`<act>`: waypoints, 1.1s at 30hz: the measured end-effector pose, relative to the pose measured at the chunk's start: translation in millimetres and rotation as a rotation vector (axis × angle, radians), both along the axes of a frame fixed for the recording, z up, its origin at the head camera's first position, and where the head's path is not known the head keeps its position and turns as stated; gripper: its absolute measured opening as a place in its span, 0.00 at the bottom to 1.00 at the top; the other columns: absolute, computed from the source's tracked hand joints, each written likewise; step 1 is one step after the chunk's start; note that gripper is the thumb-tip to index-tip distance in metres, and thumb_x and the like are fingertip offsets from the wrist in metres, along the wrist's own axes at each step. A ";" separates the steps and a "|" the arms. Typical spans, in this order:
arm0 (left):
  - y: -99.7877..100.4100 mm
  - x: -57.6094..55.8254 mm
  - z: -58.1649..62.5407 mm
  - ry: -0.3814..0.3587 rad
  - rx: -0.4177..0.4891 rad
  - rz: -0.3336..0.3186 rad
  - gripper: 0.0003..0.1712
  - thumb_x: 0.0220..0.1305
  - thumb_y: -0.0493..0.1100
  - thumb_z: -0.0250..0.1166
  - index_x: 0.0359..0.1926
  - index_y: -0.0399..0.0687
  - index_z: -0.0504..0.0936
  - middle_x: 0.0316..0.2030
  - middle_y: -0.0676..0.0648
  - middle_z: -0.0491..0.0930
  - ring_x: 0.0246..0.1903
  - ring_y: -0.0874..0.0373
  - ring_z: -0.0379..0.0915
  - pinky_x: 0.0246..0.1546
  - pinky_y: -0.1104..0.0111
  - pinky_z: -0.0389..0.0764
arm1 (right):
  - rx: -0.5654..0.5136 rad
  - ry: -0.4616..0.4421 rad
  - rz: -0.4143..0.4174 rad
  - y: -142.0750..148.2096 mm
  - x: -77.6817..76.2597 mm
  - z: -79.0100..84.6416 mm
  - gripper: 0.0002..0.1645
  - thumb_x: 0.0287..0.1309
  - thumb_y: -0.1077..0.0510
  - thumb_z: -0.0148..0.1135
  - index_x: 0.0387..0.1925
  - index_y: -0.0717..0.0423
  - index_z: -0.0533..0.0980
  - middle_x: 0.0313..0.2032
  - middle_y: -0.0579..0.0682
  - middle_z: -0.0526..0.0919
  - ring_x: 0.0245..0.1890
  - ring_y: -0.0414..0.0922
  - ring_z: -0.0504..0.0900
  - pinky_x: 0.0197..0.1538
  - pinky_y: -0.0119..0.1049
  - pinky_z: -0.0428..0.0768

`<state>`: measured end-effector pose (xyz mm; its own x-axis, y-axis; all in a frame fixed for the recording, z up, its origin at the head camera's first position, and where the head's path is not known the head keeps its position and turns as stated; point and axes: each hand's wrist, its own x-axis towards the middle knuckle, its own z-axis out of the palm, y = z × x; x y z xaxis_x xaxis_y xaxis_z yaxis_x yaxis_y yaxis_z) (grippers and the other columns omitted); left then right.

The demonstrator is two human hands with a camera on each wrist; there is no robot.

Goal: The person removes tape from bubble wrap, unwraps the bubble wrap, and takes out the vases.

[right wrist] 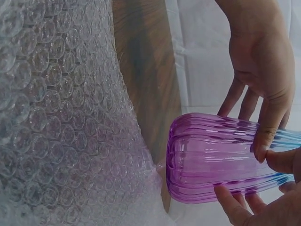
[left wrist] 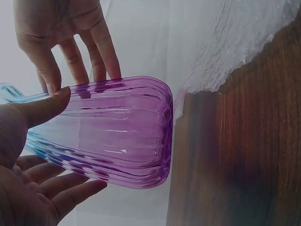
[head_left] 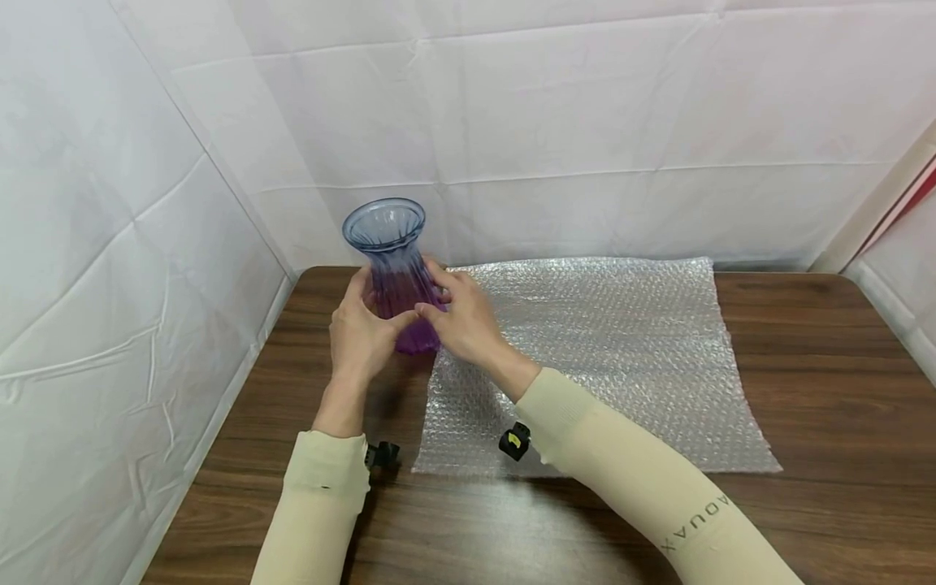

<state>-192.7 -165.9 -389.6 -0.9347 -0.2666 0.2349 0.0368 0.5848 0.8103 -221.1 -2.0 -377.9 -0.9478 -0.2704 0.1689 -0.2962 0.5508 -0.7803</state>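
A ribbed glass vase (head_left: 402,280), blue at its flared rim and purple at the base, stands nearly upright at the back left, leaning slightly. My left hand (head_left: 358,329) grips it from the left, thumb across the front and fingers round the far side. From the right, my right hand (head_left: 468,313) holds the same vase, its thumb meeting the left thumb at the front. In the left wrist view the purple base (left wrist: 141,132) shows close over the table, beside the bubble wrap's edge. Both hands appear around the vase (right wrist: 211,157) in the right wrist view.
A sheet of clear bubble wrap (head_left: 600,349) lies flat across the middle of the brown wooden table (head_left: 826,390), its left edge right at the vase. White fabric walls (head_left: 548,106) rise behind and to the left of the table.
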 end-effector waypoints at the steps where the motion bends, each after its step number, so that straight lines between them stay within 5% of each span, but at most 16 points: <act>1: -0.7 -0.3 -0.1 -0.001 0.004 -0.002 0.57 0.52 0.51 0.82 0.78 0.49 0.62 0.71 0.36 0.72 0.66 0.41 0.76 0.66 0.49 0.78 | 0.008 0.003 -0.004 -0.7 -0.4 0.0 0.46 0.67 0.52 0.69 0.80 0.34 0.59 0.65 0.59 0.75 0.56 0.52 0.84 0.57 0.48 0.83; 13: -8.9 -4.8 -1.2 0.010 0.025 0.015 0.55 0.52 0.50 0.83 0.77 0.50 0.65 0.69 0.37 0.75 0.65 0.42 0.77 0.66 0.50 0.78 | -0.009 0.010 0.023 -12.1 -7.5 -2.7 0.45 0.68 0.54 0.68 0.80 0.37 0.60 0.61 0.59 0.77 0.57 0.54 0.84 0.61 0.47 0.82; 33: -20.0 -14.4 -1.8 0.028 0.062 0.045 0.54 0.53 0.48 0.83 0.77 0.50 0.65 0.73 0.40 0.71 0.67 0.41 0.76 0.66 0.51 0.78 | 0.061 0.000 0.036 -27.0 -17.3 3.4 0.41 0.72 0.54 0.61 0.81 0.37 0.58 0.70 0.58 0.72 0.69 0.55 0.74 0.72 0.50 0.73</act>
<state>-207.1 -185.9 -391.4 -0.9146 -0.3233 0.2429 0.0349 0.5354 0.8439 -238.4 -29.0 -374.5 -0.9374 -0.3137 0.1513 -0.3166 0.5865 -0.7455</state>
